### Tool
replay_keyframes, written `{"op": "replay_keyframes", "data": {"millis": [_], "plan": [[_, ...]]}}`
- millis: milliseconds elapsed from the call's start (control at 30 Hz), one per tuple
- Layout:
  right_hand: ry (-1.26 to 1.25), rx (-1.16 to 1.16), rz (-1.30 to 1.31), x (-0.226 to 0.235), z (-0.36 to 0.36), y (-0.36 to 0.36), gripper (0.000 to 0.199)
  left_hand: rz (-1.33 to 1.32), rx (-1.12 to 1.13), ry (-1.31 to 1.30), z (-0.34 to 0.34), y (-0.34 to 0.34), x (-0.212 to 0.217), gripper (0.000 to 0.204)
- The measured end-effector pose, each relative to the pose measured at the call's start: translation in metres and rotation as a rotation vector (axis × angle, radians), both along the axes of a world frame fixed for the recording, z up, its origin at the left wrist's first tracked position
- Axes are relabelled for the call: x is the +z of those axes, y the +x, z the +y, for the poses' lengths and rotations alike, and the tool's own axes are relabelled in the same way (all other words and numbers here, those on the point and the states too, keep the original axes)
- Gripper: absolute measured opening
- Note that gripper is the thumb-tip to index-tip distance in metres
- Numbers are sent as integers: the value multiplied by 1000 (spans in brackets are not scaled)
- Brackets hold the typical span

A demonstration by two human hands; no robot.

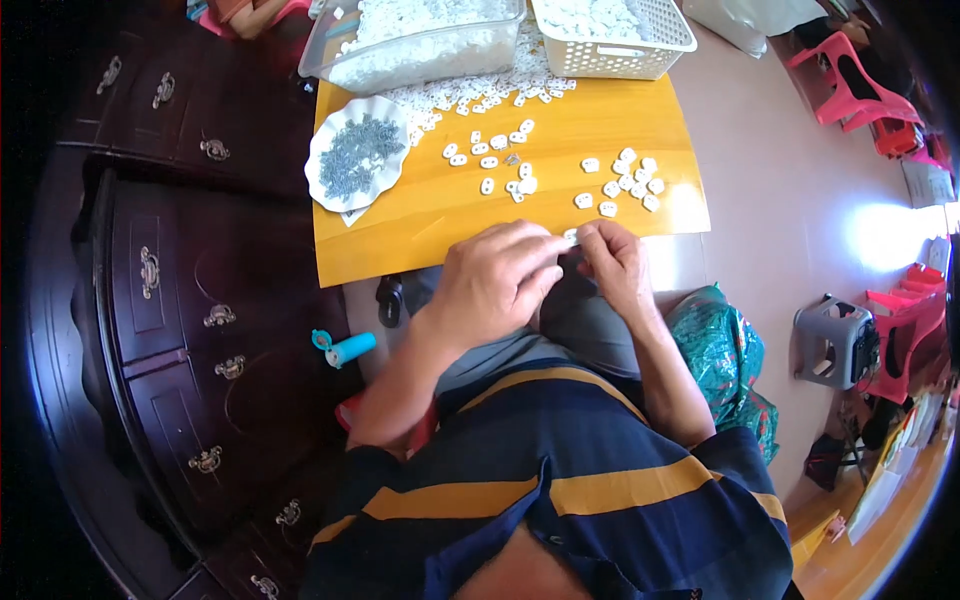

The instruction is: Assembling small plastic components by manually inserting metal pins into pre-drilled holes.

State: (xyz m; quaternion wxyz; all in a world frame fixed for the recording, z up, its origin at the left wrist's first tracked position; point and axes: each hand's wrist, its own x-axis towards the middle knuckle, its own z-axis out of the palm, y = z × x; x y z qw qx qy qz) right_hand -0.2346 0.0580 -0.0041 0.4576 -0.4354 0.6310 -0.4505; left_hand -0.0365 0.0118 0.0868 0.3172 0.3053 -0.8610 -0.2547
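Just off the near edge of the yellow wooden table [430, 235], my two hands meet at a small white plastic piece [571, 237]. My left hand [500, 272] reaches it with its fingertips from the left. My right hand [615, 265] pinches it between thumb and fingers from the right. Most of the piece is covered by the fingers. Beyond my left hand lies a loose group of white two-holed pieces [488, 162], with a few small metal bits [513, 159] among them. Another cluster of white pieces [626, 182] lies beyond my right hand.
A scalloped white plate [316, 165] of grey screws [360, 155] stands at the table's left. At the back are a clear tub [312, 62] and a white basket [612, 56], both full of white pieces. Dark drawers [165, 270] flank the left; a green bag [715, 345] sits right.
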Motion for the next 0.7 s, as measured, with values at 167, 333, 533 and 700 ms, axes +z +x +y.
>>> {"op": "replay_keyframes", "data": {"millis": [167,333,533,700], "plan": [[-13,87,387,9,-14,-14,30,-31,-390,-182,28,14,110,24],[-129,178,634,13,-31,-2,30,-193,-184,22,70,2,195,28],[-130,166,672,7,-50,8,29,-326,-344,-116,64,6,192,26],[-55,96,553,13,-57,-18,27,-234,-498,-231,38,-8,163,24]]}}
